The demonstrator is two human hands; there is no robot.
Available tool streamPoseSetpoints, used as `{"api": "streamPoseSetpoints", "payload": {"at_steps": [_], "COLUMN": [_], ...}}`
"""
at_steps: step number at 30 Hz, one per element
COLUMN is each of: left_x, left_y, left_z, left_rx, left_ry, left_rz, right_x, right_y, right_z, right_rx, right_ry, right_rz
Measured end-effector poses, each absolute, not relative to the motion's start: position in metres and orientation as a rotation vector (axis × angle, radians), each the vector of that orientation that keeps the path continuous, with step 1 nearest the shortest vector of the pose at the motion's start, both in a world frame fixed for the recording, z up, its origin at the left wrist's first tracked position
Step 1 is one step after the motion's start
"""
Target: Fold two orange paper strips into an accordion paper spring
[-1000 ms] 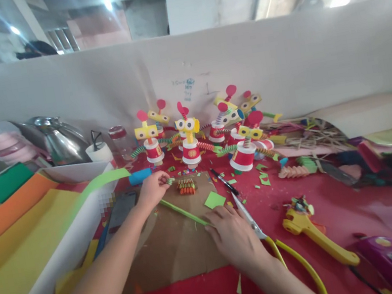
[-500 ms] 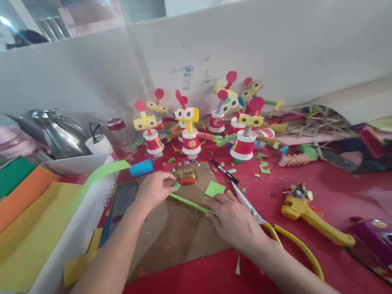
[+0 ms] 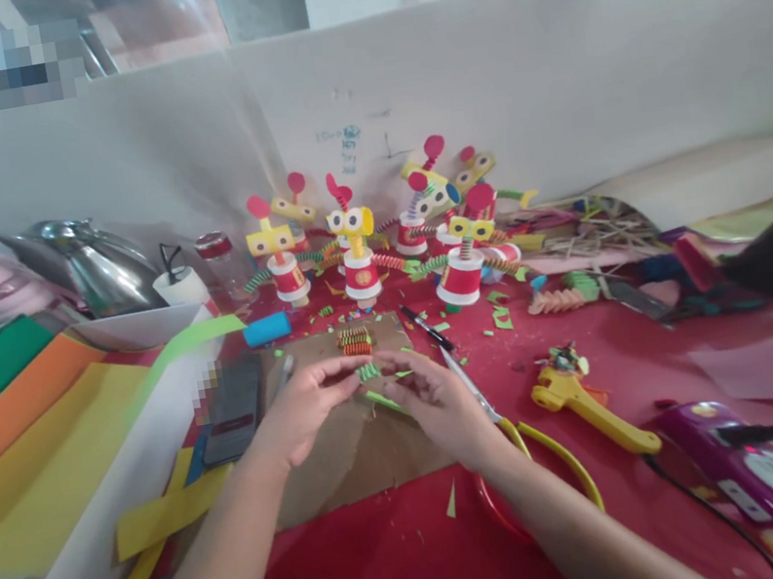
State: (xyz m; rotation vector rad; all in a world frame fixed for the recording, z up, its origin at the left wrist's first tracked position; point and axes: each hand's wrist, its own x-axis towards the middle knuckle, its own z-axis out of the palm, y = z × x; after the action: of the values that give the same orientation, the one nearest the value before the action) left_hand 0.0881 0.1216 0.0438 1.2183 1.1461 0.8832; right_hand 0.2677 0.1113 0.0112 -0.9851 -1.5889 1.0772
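Note:
Over the brown cardboard (image 3: 344,479), a small green accordion-folded paper strip (image 3: 369,371) spans the gap between my fingertips. My left hand (image 3: 307,409) pinches its left end. At the other end, the curled fingers and thumb of my right hand (image 3: 442,404) close on it. Just behind lie folded orange-red paper springs (image 3: 354,342). A flat green paper strip (image 3: 389,402) rests on the cardboard below my right fingers. Scissors (image 3: 475,385) with yellow handles lie partly under my right wrist, and a black pen (image 3: 426,327) is beyond them.
Several paper-cup figures (image 3: 361,274) stand at the back before a white partition (image 3: 183,136). On the left are a box of coloured paper (image 3: 44,455), a phone (image 3: 233,414) and a steel jug (image 3: 101,268). A yellow glue gun (image 3: 590,404) and purple power strip (image 3: 764,464) lie right.
My right hand has left the flat strip and come up to the folded green strip. Both hands are now close together. The whole view has shifted slightly.

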Motion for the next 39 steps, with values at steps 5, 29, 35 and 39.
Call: {"api": "streamPoseSetpoints", "payload": {"at_steps": [5, 29, 35, 39], "left_x": [0.1, 0.109, 0.11, 0.109], "left_y": [0.106, 0.099, 0.096, 0.096], "left_z": [0.045, 0.022, 0.024, 0.025], "left_rx": [1.236, 0.369, 0.372, 0.424], "left_ry": [1.125, 0.683, 0.707, 0.625], "left_rz": [0.973, 1.162, 1.127, 1.09], "right_x": [0.264, 0.262, 0.263, 0.264], "right_y": [0.109, 0.114, 0.113, 0.109], "right_z": [0.015, -0.006, 0.0, 0.008], "right_rx": [-0.841, -0.993, -0.975, -1.012], "right_ry": [-1.403, -1.571, -1.664, -1.747], "right_rz": [1.288, 0.948, 0.906, 0.785]}}
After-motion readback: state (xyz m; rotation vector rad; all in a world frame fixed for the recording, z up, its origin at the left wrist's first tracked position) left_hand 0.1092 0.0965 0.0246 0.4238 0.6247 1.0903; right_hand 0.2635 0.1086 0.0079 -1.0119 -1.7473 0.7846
